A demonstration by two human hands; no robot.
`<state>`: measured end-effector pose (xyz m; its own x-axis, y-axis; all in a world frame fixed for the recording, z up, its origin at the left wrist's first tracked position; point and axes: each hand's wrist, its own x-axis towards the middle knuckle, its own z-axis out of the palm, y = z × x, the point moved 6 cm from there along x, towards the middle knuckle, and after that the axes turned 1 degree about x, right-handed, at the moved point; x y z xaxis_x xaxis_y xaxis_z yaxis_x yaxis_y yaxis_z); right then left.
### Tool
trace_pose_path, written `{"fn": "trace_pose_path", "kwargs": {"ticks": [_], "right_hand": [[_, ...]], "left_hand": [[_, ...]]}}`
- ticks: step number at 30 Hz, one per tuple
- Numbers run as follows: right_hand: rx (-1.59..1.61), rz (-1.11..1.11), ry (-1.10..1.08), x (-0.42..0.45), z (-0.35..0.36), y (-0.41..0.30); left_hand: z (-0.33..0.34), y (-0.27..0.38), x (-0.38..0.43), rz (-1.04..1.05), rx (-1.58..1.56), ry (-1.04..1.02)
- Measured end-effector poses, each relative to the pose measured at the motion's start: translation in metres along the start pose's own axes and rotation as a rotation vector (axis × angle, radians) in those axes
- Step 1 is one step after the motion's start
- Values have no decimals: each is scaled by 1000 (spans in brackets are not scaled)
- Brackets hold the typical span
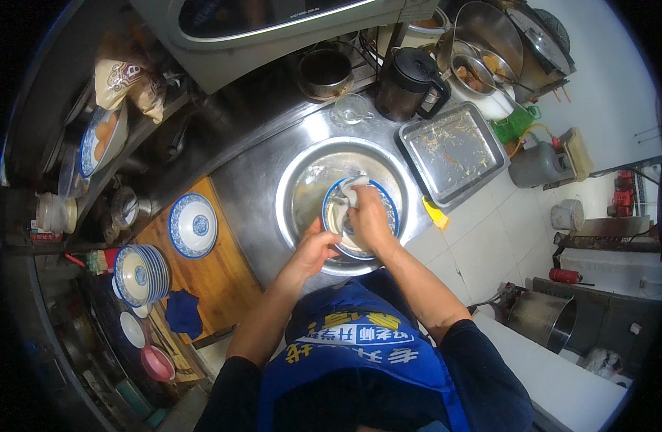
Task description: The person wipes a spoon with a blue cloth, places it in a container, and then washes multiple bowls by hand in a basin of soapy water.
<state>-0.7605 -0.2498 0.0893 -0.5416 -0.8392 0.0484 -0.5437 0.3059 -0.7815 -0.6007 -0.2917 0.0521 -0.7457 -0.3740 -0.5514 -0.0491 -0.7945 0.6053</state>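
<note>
A blue-and-white patterned bowl (394, 208) is held tilted over a wide metal basin (288, 178) on the steel counter. My left hand (315, 245) grips the bowl's near left rim, its thumb over the edge. Inside the bowl, my right hand (371, 218) presses a pale wet cloth (342, 201) against the wall. Cloudy water seems to lie in the basin beneath. A similar bowl (193, 225) sits on the wooden board (228, 281) to the left, and a stack of matching bowls (142, 275) stands at the board's far left edge.
A soiled metal tray (452, 154) overhangs the counter's right side, a yellow-handled tool (435, 213) below it. Behind the basin are a glass cup (352, 109), a dark lidded jug (412, 83) and a metal pot (325, 73). A dark blue cloth (184, 314) lies on the board.
</note>
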Motion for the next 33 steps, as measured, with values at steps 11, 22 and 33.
{"fn": "trace_pose_path", "kwargs": {"ticks": [11,22,33], "right_hand": [[437,392,-797,-4,12,-12],[-376,-254,-164,19,-5,1],[322,92,-736,-10,32,-27]], "left_hand": [[-23,16,-1,58,-134,10],[-21,9,-9,28,-51,175],[-28,15,-11,100,-126,155]]}}
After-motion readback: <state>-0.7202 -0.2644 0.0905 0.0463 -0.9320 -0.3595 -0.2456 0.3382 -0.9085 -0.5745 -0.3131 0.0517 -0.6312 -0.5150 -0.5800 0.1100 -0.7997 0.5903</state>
